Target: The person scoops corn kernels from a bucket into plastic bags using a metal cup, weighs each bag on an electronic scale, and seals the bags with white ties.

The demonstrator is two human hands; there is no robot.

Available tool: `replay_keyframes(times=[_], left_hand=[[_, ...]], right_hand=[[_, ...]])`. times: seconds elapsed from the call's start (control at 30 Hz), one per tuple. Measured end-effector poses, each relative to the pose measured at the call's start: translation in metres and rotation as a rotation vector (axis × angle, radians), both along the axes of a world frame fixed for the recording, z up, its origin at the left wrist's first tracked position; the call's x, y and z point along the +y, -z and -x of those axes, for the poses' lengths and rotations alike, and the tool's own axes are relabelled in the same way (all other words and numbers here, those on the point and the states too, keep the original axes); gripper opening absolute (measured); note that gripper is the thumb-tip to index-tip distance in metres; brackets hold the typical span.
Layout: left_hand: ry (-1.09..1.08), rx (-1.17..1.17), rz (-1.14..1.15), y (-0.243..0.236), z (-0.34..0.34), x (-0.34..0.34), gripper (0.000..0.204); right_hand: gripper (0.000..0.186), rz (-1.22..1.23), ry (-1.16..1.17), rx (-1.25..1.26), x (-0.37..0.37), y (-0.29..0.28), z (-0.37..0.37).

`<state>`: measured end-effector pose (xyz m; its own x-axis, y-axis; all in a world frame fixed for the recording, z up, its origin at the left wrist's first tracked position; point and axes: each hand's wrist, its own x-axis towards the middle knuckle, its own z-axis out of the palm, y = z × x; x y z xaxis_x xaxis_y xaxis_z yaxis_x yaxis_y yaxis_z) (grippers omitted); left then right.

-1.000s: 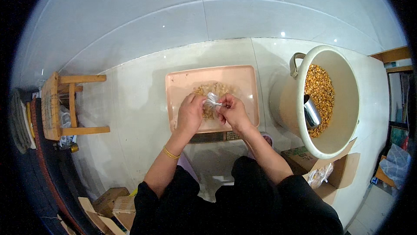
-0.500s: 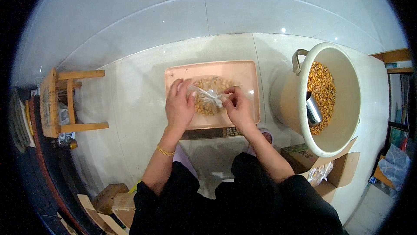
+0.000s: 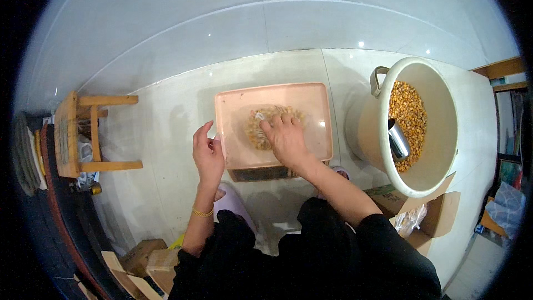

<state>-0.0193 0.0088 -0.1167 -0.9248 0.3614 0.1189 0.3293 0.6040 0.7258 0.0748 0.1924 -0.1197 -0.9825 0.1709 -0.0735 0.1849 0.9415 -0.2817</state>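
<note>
A clear plastic bag of yellow corn kernels (image 3: 257,134) lies on the pink tray of a weighing scale (image 3: 227,117). My right hand (image 3: 286,140) is over the bag, its fingers curled down onto the gathered plastic at the top; the fingertips are partly hidden. Just off the tray's left edge, my left hand (image 3: 209,154) hovers with thumb and fingers apart and nothing in it. To the right, a large cream bucket (image 3: 363,119) holds loose corn kernels (image 3: 408,103), with a shiny metal scoop (image 3: 398,142) resting on them.
A small wooden stool (image 3: 66,133) lies on its side at the left. Opened cardboard boxes stand at the lower left (image 3: 145,258) and beneath the bucket at the right (image 3: 441,214), the latter with plastic bags (image 3: 411,219) inside. A tiled wall (image 3: 222,28) rises behind the scale.
My left hand has let go of the bag and moved left off the tray. My right hand has shifted left and turned palm down over the bag's gathered top.
</note>
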Motion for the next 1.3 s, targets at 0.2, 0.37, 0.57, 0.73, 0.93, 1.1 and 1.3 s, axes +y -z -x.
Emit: replay_keyframes(times=[0.2, 0.37, 0.57, 0.73, 0.93, 1.1, 1.3], left_hand=[[0.046, -0.015, -0.008, -0.026, -0.012, -0.034, 0.026], [0.025, -0.019, -0.038, -0.055, -0.027, -0.076, 0.029], [-0.028, -0.017, -0.004, -0.099, -0.054, -0.163, 0.028], [-0.124, -0.054, 0.022, -0.115, -0.086, -0.220, 0.023], [-0.195, -0.085, 0.065, -0.134, -0.133, -0.277, 0.027], [-0.248, -0.045, 0.275, -0.176, -0.182, -0.261, 0.028], [-0.222, -0.042, 0.415, -0.175, -0.198, -0.266, 0.027]], right_hand=[[0.028, 0.246, 0.070, 0.342, 0.016, -0.070, -0.024], [0.037, 0.317, 0.269, 0.470, 0.054, -0.214, -0.137], [0.033, 0.073, 0.750, 0.375, 0.086, -0.305, -0.294], [0.029, -0.235, 1.014, 0.096, 0.114, -0.265, -0.414], [0.036, -0.035, 1.214, -0.103, 0.126, -0.183, -0.508], [0.032, 0.492, 1.365, 0.047, 0.099, -0.137, -0.522], [0.030, 0.481, 1.403, 0.142, 0.077, -0.128, -0.505]])
